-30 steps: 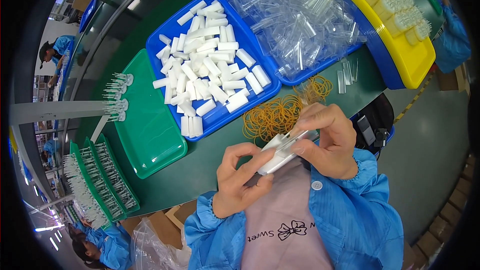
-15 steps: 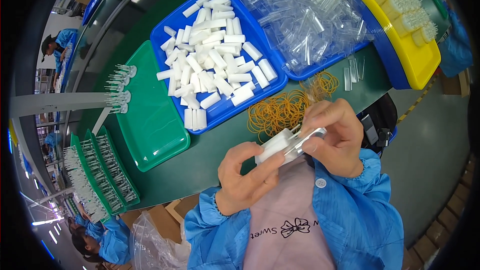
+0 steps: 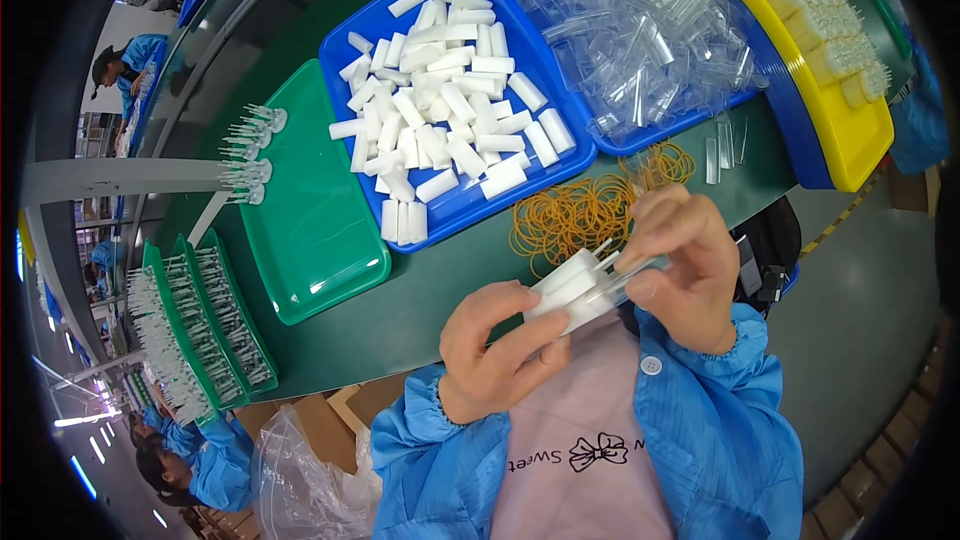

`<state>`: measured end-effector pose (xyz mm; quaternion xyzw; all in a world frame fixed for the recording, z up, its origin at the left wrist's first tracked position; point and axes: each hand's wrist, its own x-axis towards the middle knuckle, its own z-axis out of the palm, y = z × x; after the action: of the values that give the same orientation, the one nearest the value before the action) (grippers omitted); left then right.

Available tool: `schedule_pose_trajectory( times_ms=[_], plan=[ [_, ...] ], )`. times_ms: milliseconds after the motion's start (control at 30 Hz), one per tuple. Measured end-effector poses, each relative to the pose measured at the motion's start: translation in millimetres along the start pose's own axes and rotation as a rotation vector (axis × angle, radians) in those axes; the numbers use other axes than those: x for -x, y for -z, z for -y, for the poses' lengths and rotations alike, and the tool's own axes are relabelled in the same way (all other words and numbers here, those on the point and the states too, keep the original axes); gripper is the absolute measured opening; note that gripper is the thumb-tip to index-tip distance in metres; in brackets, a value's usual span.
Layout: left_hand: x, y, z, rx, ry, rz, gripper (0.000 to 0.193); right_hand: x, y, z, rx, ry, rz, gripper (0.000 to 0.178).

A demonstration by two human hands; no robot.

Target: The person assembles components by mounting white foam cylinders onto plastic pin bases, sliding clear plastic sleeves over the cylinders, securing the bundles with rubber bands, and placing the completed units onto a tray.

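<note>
White foam blocks [image 3: 572,290], a small stack of them, sit between my two hands just above my chest, at the near edge of the green table [image 3: 420,320]. My left hand [image 3: 495,350] grips the stack from below, fingers curled around its lower end. My right hand [image 3: 680,270] pinches thin clear tubes [image 3: 625,278] against the upper end of the stack, thumb underneath and fingers folded over the top. I cannot tell how many tubes are in the pinch.

Just beyond my hands, a loose heap of yellow rubber bands [image 3: 580,215] lies on the table, touching nothing else. A few more clear tubes [image 3: 725,145] lie to its right.

Farther out, a blue tray [image 3: 345,50] holds many white blocks [image 3: 440,110] of the same kind. To its right, a second blue tray [image 3: 790,130] is piled with clear tubes [image 3: 630,30]. Beside that, a yellow tray [image 3: 860,155] carries rows of pale bundles [image 3: 820,20].

Left of the first blue tray is a green tray [image 3: 310,230], with clear pieces [image 3: 250,155] along its far left rim. Two narrower green trays [image 3: 215,325] at the left edge of the table hold packed rows of small parts.

Other people in blue coats [image 3: 205,460] are at the lower left and upper left.
</note>
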<state>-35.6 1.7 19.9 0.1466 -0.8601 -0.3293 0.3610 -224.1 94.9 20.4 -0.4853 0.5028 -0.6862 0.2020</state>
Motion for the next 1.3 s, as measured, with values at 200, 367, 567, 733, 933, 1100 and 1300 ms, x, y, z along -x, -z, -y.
schedule_pose_trajectory(
  times_ms=[200,367,567,733,933,1100,1300],
  plan=[
    [-6.9,3.0,-1.4,-0.159,-0.014,0.034,0.044,3.9,-7.2,-9.6,0.030,-0.112,-0.043,0.026],
    [-7.5,0.1,5.3,-0.017,0.098,-0.062,0.041,0.1,-2.8,-4.9,0.054,-0.103,0.001,0.023],
    [3.0,-2.9,17.6,0.072,0.216,-0.126,0.049,-2.2,4.4,-9.2,0.030,-0.200,0.011,0.023],
    [7.8,-12.0,25.3,0.940,0.671,-0.170,0.058,-1.8,-12.9,-10.6,-0.084,-0.216,-0.192,0.022],
    [14.4,-7.5,32.1,1.064,0.736,-0.173,0.049,-2.9,-5.9,-16.4,0.172,-0.126,-0.063,0.021],
    [14.4,-7.3,31.7,1.076,0.801,-0.207,0.042,2.9,-8.2,-22.8,0.233,-0.156,-0.031,0.017],
    [14.6,-8.5,29.1,1.074,0.648,-0.186,0.040,8.7,-17.5,-13.9,0.198,-0.045,-0.039,0.014]
  ],
)
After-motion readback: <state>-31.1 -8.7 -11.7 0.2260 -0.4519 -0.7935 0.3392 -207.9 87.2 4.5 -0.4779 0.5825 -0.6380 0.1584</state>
